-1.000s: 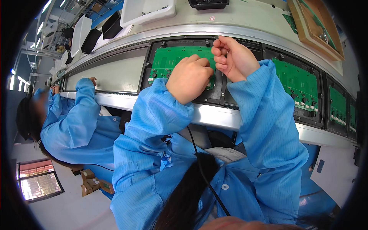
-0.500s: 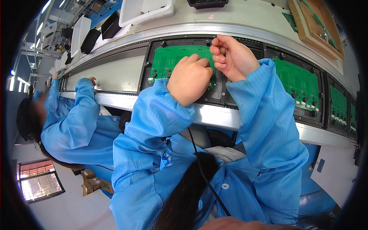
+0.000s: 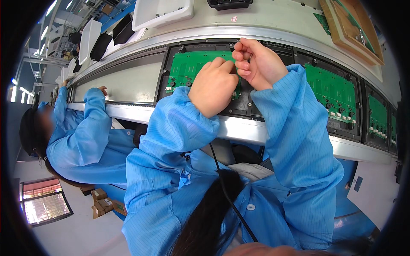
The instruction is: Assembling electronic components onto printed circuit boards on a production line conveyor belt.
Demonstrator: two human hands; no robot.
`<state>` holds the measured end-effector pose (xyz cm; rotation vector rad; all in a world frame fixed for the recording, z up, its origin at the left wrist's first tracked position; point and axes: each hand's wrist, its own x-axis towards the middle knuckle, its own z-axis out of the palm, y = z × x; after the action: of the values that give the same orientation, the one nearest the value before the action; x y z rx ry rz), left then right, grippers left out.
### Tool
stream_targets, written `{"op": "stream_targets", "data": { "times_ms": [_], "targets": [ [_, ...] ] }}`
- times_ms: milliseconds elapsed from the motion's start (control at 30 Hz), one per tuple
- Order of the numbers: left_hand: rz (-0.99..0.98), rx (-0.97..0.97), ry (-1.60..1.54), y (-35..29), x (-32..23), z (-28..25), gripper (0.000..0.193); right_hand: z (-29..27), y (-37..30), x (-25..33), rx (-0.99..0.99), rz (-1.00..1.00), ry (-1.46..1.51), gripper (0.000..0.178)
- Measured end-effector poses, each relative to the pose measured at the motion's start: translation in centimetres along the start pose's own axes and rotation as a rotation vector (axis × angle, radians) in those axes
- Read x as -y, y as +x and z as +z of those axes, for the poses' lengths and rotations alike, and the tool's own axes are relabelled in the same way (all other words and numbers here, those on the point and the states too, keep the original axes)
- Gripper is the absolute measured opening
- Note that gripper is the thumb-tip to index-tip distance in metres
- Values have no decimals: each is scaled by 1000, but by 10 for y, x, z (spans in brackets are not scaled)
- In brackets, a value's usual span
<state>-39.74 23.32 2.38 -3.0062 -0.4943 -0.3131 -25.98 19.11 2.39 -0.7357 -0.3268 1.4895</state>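
A green circuit board (image 3: 183,64) lies in a black frame (image 3: 162,87) on the line in front of me. My left hand (image 3: 213,88) is over its right part, knuckles up and fingers curled down, so the fingertips and anything in them are hidden. Beside it, my right hand (image 3: 265,64) hovers above the board's right edge, palm turned inward. Its fingers are curled in with the thumb and forefinger close together; whatever they pinch cannot be made out. Small black round parts and white connectors (image 3: 169,89) sit along the board's near edge.
More framed green boards (image 3: 331,91) stand to the right along the metal rail (image 3: 241,129). Beyond the line are a white bin (image 3: 164,15), a black tray (image 3: 230,3) and a cardboard box (image 3: 341,32). At the left, a co-worker in a blue coat (image 3: 87,147) reaches over the line.
My left hand has shifted very slightly to the right over the board, fingers still curled. The right hand has barely moved, a touch to the left.
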Motion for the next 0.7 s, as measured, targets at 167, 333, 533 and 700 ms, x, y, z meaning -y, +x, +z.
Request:
{"op": "stream_targets", "data": {
  "times_ms": [167,333,533,700],
  "targets": [
    [32,-3,41,2,0,2,5,1,1,0,2,-4,4,17],
    [51,-8,65,4,-1,5,4,2,1,-1,6,-15,7,17],
    [-8,57,28,6,0,3,6,3,1,0,11,-23,16,17],
    [-100,-43,-20,0,-5,4,7,1,4,-1,23,-25,16,17]
  ]
}}
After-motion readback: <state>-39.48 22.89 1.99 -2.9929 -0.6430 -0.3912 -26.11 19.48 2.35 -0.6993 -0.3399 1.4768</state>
